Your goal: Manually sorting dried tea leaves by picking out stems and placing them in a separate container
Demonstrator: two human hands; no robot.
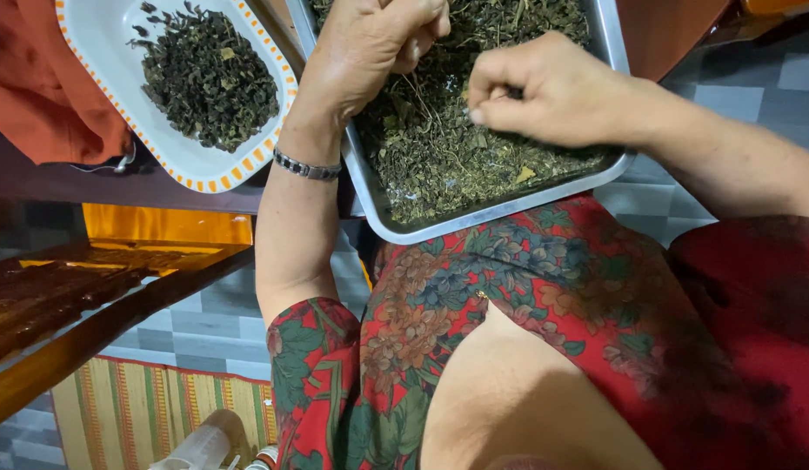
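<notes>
Two containers of dried leaves were before me, listed here from largest down.

Item: metal tray [496, 211], rectangular, resting on my lap and tilted a little, its long axis running away from me. Loose dried leaves and thin stems [439, 148] filled it. Both my hands were over it.

Item: white dish with an orange-dashed rim [100, 35], on the dark table [91, 187] to my left, well apart from the tray's contents. It held a smaller heap of darker leaves [209, 78]. My left hand was the nearer one to it.

Item: my left hand [370, 43], curled narrow above the tray's far half, fingertips pinched on what looked like a stem.

Item: my right hand [548, 91], curled over the tray's right side, thumb and fingers pinching a small bit of leaf.

Item: metal bracelet [307, 167] on my left wrist.
</notes>
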